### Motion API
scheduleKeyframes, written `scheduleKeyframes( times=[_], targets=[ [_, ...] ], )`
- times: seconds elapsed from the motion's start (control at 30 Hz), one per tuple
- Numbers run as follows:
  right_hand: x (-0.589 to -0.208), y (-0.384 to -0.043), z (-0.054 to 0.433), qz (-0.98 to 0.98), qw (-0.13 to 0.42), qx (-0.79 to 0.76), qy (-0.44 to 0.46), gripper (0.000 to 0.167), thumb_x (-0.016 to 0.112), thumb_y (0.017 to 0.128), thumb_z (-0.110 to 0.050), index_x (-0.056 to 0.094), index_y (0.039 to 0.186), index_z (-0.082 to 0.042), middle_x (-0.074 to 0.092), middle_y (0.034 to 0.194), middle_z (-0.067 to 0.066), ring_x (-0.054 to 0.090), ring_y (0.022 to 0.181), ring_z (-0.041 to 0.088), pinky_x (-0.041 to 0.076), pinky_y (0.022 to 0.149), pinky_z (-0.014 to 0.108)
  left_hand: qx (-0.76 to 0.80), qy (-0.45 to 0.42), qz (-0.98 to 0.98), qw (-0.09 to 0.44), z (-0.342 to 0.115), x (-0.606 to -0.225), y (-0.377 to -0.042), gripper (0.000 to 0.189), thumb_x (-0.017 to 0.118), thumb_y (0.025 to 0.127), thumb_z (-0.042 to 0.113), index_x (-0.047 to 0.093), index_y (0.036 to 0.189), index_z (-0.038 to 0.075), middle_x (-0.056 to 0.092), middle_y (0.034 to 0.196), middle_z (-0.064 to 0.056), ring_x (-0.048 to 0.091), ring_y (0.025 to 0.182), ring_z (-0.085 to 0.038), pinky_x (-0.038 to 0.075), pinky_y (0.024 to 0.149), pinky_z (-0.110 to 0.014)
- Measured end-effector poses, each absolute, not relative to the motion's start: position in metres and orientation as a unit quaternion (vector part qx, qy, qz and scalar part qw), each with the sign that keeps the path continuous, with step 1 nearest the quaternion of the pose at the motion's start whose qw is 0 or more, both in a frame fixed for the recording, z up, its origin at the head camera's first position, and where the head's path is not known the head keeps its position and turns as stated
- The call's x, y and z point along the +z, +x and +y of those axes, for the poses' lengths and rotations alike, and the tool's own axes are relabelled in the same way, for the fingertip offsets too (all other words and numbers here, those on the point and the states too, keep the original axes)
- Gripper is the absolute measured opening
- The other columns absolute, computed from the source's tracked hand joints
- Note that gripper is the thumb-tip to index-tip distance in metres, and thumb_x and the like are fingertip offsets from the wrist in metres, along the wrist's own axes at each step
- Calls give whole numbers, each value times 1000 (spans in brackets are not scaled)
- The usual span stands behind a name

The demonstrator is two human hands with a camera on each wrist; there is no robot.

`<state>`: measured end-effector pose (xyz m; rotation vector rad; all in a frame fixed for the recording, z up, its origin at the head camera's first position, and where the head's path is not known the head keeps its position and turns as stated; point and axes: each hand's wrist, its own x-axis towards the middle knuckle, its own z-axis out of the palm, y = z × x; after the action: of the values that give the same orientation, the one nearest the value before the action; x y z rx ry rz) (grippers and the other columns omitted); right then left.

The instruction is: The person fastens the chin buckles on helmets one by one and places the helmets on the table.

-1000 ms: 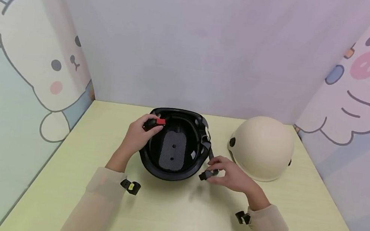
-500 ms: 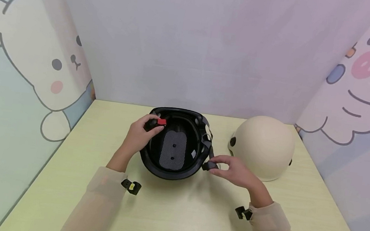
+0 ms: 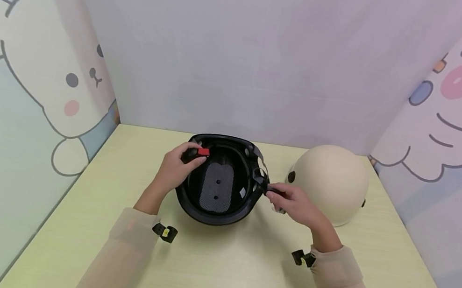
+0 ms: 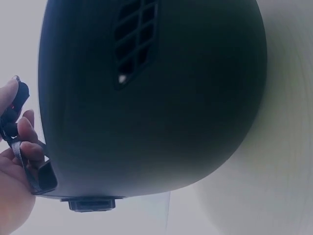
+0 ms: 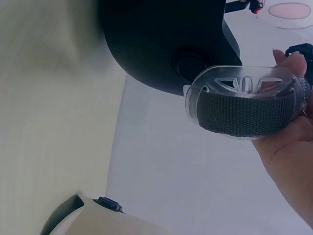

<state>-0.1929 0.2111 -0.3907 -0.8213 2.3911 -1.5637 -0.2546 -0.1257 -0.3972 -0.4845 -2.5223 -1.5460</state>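
Black helmet: lies dome-down on the table (image 3: 209, 273), between the two hands; hollow (image 3: 216, 187) faces up, judged handy since it leaves lining, rim and both strap ends within reach from above
Left hand: (image 3: 172, 168) at the helmet's left rim; thumb and fingers pinch a black buckle piece with a red tab (image 3: 203, 152); held over the rim, the red tab points inward, clear of the fingertips; a webbing strap (image 4: 23, 164) runs by the fingers in the left wrist view
Right hand: (image 3: 297, 206) just beyond the right rim; thumb and fingers pinch a dark strap-end piece (image 3: 272, 189); the grip is near the end, which probably gives finer control than a hold farther along the webbing
Clear oval piece: (image 5: 246, 73) hangs by the right hand; dark webbing (image 5: 247, 113) lies across it, so the strap likely carries it; whether fingers press it, cannot tell
Symmetry: one hand to each side of the helmet, each with its own strap end; ends well apart, not joined
Steadiness: neither hand grips the shell; balance on the rounded dome seems left to the table, with perhaps a little steadying through the straps
Beige helmet: (image 3: 328, 184) dome-up, right of the black one, apart from it; untouched; rim-down looks the steadier pose
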Motion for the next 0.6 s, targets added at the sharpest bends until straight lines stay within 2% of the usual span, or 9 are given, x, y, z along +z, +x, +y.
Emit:
scheduleKeyframes(
  times=[0.07,0.17,0.4,0.6],
  targets=[
    [-389,-195,210,793,80,-532,-285,24,48,102,-4,53,79,-1,43,63,14,39,55,27,37,52,31,-515,-162,-839,72,-125,-397,-254,39,70,92,26,61,125,7,61,118,-14,58,98,-27,48,80,-44],
    [-387,-194,209,793,80,-538,-276,29,44,104,-6,49,76,-1,41,64,19,37,55,31,35,53,31,-516,-162,-838,73,-125,-398,-254,39,70,92,26,62,125,7,61,118,-14,58,97,-27,48,80,-44],
    [-381,-191,204,818,73,-529,-215,32,41,106,-9,64,85,2,51,66,7,47,60,23,39,55,30,-522,-160,-835,73,-125,-400,-253,39,70,92,27,62,125,8,61,119,-13,58,97,-26,48,79,-44],
    [-379,-189,201,814,75,-547,-182,31,41,106,-9,58,83,3,55,75,8,53,68,19,44,61,30,-522,-158,-835,73,-125,-401,-254,38,70,92,27,62,124,9,60,120,-13,58,98,-26,48,79,-44]
  ],
)
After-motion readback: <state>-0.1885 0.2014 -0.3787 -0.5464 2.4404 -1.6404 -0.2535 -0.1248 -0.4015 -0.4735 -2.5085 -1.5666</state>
